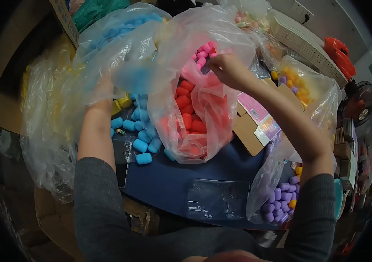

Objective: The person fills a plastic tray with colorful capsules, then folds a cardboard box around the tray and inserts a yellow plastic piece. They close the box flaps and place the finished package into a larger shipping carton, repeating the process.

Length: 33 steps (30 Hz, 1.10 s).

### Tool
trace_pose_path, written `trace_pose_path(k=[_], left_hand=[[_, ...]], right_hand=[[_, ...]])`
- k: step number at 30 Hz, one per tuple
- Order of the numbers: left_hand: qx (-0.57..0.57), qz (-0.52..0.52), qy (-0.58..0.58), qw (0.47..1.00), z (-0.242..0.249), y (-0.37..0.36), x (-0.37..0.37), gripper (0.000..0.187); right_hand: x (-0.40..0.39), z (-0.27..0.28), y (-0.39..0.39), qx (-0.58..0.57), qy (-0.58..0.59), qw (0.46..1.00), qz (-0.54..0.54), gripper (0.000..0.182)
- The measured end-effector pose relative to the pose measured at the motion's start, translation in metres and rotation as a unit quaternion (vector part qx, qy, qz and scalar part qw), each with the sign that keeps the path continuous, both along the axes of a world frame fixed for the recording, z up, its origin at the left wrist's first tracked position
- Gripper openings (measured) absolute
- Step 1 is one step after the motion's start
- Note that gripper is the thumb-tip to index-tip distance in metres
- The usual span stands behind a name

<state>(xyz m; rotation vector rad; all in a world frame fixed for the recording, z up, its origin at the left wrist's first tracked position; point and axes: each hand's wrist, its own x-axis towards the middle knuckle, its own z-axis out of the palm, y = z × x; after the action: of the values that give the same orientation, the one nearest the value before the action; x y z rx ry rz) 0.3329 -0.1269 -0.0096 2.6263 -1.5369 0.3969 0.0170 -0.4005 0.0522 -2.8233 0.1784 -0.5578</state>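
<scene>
My right hand (221, 67) is over the open bag of pink capsules (201, 55), its fingers curled together; what they hold, if anything, is hidden. Below it, red capsules (187, 102) fill a large clear plastic bag (160, 105). My left hand (104, 84) reaches in among translucent plastic at the left, and its fingers are covered and smeared. Close to that hand is a blurred light-blue patch (136, 77) behind the plastic. Loose blue capsules (141, 146) lie on the dark blue table (160, 187) below it, beside a yellow piece (125, 102).
A clear plastic tray (218, 199) sits at the table's front edge. Purple capsules (284, 197) spill from a bag at right. Cardboard pieces (247, 131) lie right of the red capsules. Farther right are orange capsules (294, 81) and a small fan (362, 102).
</scene>
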Motion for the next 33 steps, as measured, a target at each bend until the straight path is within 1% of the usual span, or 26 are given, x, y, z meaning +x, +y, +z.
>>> trace_pose_path(k=[1, 2, 5, 6, 8, 9, 10, 11, 12, 13, 14, 15, 16, 17, 19, 20, 21, 23, 24, 26, 30, 31, 32, 33], left_hand=[[0.011, 0.011, -0.008, 1.000, 0.009, -0.014, 0.001, 0.046], [0.023, 0.023, -0.015, 0.999, 0.019, -0.032, 0.001, 0.046], [0.055, 0.065, -0.026, 0.996, 0.048, -0.081, 0.000, 0.045], [0.070, 0.079, -0.026, 0.994, 0.050, -0.083, 0.001, 0.045], [0.111, 0.101, -0.025, 0.988, 0.048, -0.057, -0.017, 0.044], [0.137, 0.111, -0.021, 0.984, 0.050, -0.054, -0.030, 0.044], [0.045, 0.004, -0.108, 0.993, 0.032, -0.030, -0.027, 0.040], [-0.052, -0.102, -0.191, 0.975, 0.014, -0.002, -0.028, 0.037], [-0.116, -0.116, -0.040, 0.986, 0.016, 0.015, -0.048, 0.035], [-0.179, -0.124, 0.113, 0.970, 0.031, 0.032, -0.079, 0.033], [-0.126, -0.088, 0.112, 0.982, 0.042, 0.057, -0.120, 0.031], [-0.122, -0.129, 0.197, 0.964, 0.054, 0.072, -0.143, 0.030], [-0.089, -0.159, 0.232, 0.955, 0.062, 0.090, -0.165, 0.028], [-0.062, -0.175, 0.294, 0.938, 0.065, 0.106, -0.184, 0.029], [0.000, -0.190, 0.405, 0.894, 0.063, 0.129, -0.209, 0.031], [0.032, -0.189, 0.455, 0.870, 0.062, 0.136, -0.216, 0.033], [0.032, -0.187, 0.456, 0.870, 0.056, 0.143, -0.221, 0.033], [-0.005, -0.163, 0.519, 0.839, 0.038, 0.154, -0.229, 0.038], [-0.005, -0.160, 0.519, 0.839, 0.032, 0.158, -0.233, 0.038], [-0.036, -0.147, 0.556, 0.818, 0.022, 0.165, -0.244, 0.039], [-0.060, -0.153, 0.563, 0.810, 0.003, 0.170, -0.268, 0.040], [-0.090, -0.182, 0.546, 0.813, 0.000, 0.167, -0.273, 0.040], [-0.116, -0.210, 0.529, 0.814, 0.000, 0.166, -0.278, 0.040], [-0.106, -0.205, 0.536, 0.812, 0.002, 0.163, -0.285, 0.040]], right_hand=[[0.033, -0.012, -0.020, 0.046, 0.071, 0.992, -0.098, 0.025], [0.054, -0.018, -0.030, 0.092, 0.140, 0.967, -0.193, 0.032], [0.083, -0.007, -0.024, 0.071, 0.135, 0.974, -0.168, 0.032], [0.098, -0.007, -0.021, 0.066, 0.136, 0.976, -0.157, 0.032], [0.105, -0.017, -0.024, 0.067, 0.142, 0.978, -0.140, 0.033], [0.095, -0.023, -0.042, 0.071, 0.149, 0.978, -0.131, 0.033], [0.100, -0.027, -0.060, 0.074, 0.158, 0.977, -0.119, 0.033], [0.089, -0.035, -0.082, 0.075, 0.166, 0.977, -0.108, 0.033], [0.091, -0.037, -0.117, 0.077, 0.174, 0.977, -0.098, 0.033], [0.045, -0.043, -0.157, 0.078, 0.183, 0.976, -0.090, 0.034], [0.044, -0.048, -0.174, 0.078, 0.190, 0.975, -0.084, 0.034], [0.043, -0.051, -0.192, 0.078, 0.196, 0.974, -0.079, 0.034], [0.027, -0.052, -0.220, 0.078, 0.199, 0.974, -0.075, 0.034], [0.022, -0.055, -0.229, 0.079, 0.200, 0.974, -0.071, 0.034], [0.034, -0.065, -0.202, 0.079, 0.199, 0.975, -0.062, 0.035], [0.038, -0.066, -0.176, 0.077, 0.197, 0.976, -0.057, 0.035], [0.038, -0.067, -0.147, 0.073, 0.195, 0.977, -0.050, 0.035], [0.045, -0.063, -0.136, 0.066, 0.188, 0.979, -0.035, 0.035], [0.048, -0.060, -0.130, 0.061, 0.185, 0.980, -0.027, 0.035], [0.038, -0.054, -0.117, 0.053, 0.179, 0.982, -0.010, 0.036], [0.039, -0.041, -0.053, 0.038, 0.169, 0.985, 0.018, 0.036], [0.039, -0.039, -0.038, 0.037, 0.167, 0.985, 0.024, 0.037], [0.040, -0.039, -0.036, 0.041, 0.166, 0.985, 0.029, 0.037], [0.048, -0.042, -0.037, 0.048, 0.166, 0.984, 0.034, 0.037]])
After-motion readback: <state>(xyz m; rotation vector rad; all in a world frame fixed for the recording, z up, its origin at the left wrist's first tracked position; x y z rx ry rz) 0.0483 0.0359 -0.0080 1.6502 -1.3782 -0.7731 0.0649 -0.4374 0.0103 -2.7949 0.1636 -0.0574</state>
